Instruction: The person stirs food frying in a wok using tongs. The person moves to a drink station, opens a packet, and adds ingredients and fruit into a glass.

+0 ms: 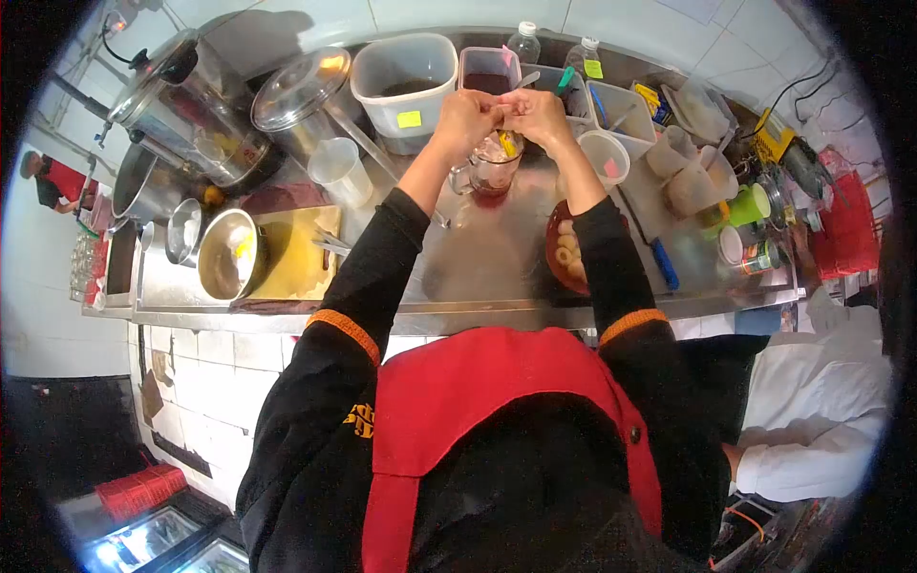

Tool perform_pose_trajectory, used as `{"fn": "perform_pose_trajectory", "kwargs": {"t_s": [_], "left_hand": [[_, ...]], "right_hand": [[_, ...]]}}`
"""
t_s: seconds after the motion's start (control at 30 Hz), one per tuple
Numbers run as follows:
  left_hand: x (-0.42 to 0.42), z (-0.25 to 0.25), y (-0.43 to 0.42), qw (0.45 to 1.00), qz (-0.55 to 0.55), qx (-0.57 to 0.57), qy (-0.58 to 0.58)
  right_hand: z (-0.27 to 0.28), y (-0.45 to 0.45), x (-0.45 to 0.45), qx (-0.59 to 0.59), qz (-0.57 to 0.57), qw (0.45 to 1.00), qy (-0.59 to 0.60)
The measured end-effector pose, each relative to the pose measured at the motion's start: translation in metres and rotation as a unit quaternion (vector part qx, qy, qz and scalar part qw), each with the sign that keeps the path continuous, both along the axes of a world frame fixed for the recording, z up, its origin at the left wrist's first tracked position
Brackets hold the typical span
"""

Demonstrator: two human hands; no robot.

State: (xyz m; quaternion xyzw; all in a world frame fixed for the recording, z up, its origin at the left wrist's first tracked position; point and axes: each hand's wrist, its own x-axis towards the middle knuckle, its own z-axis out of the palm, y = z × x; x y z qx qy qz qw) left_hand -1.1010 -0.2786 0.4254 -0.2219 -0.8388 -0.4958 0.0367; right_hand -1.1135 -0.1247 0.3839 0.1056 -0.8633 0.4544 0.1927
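My left hand and my right hand meet fingertip to fingertip over a glass mug. Both are closed in a pinch; whatever they hold is too small to make out. Inside the mug are pale, pinkish contents, with a yellow piece near the rim. The mug stands upright on the steel counter, its handle toward the left. Behind my hands is a tub of dark red contents. Under my right forearm sits a reddish bowl holding several pale round pieces, partly hidden by the sleeve.
Left of my hands are a large white tub, a clear pitcher, a lidded steel pot, a yellow cutting board and a steel bowl. Rightward lie a blue-handled tool and several containers. A person in white stands close at right.
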Motion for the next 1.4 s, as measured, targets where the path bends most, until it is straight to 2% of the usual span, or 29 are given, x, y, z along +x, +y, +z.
{"fn": "perform_pose_trajectory", "kwargs": {"t_s": [0.07,0.13,0.2,0.27,0.33,0.5,0.67,0.73,0.87,0.93,1.0,1.07,1.1,1.13,1.23,1.3,1.4], "left_hand": [[-0.005,0.000,0.000,1.000,-0.017,-0.010,-0.001],[-0.010,-0.001,0.000,0.990,-0.031,-0.075,0.119],[-0.012,-0.006,0.001,0.986,-0.023,-0.062,0.152],[-0.013,-0.012,0.003,0.981,-0.018,-0.050,0.185],[-0.015,-0.015,0.006,0.963,-0.012,-0.048,0.266],[-0.009,-0.014,0.009,0.962,-0.012,-0.027,0.273],[-0.007,-0.005,0.006,0.966,-0.006,0.002,0.260],[-0.003,0.006,0.000,0.990,-0.019,0.001,0.143],[-0.017,-0.007,-0.003,0.989,-0.012,-0.078,0.124],[-0.015,-0.006,-0.001,0.993,-0.083,-0.063,0.052],[-0.015,-0.007,0.001,0.992,-0.094,-0.052,0.069],[-0.016,-0.011,0.002,0.990,-0.103,-0.039,0.085],[-0.018,-0.015,0.003,0.983,-0.102,-0.029,0.151],[-0.019,-0.018,0.004,0.971,-0.101,-0.019,0.216],[-0.012,-0.016,0.007,0.969,-0.058,0.023,0.240],[-0.009,-0.017,0.011,0.970,-0.026,0.040,0.238],[-0.003,-0.015,0.014,0.972,0.022,0.056,0.228]], "right_hand": [[0.003,0.001,-0.001,0.008,0.002,1.000,-0.012],[0.005,0.000,-0.001,0.017,0.007,1.000,-0.024],[0.012,-0.002,0.002,-0.056,0.027,0.993,-0.098],[0.019,-0.003,0.006,-0.035,0.012,0.994,-0.105],[0.022,-0.004,0.010,-0.012,-0.004,0.994,-0.111],[0.019,-0.007,0.018,-0.087,0.010,0.988,-0.125],[0.015,-0.002,0.010,-0.011,0.010,0.998,-0.056],[0.024,-0.002,0.013,0.021,0.002,0.999,-0.040],[0.034,-0.006,0.016,0.012,0.011,0.997,-0.073],[0.033,-0.008,0.016,-0.010,0.024,0.997,-0.073],[0.029,-0.007,0.013,0.062,0.004,0.998,-0.026],[0.025,-0.005,0.009,0.085,0.002,0.996,-0.026],[0.023,-0.004,0.007,0.105,0.001,0.994,-0.026],[0.021,-0.003,0.006,0.105,0.001,0.994,-0.026],[0.021,-0.003,0.006,0.081,0.017,0.996,-0.037],[0.017,-0.003,0.005,-0.001,0.056,0.995,-0.086],[0.010,-0.004,0.003,0.043,0.039,0.998,-0.028]]}}
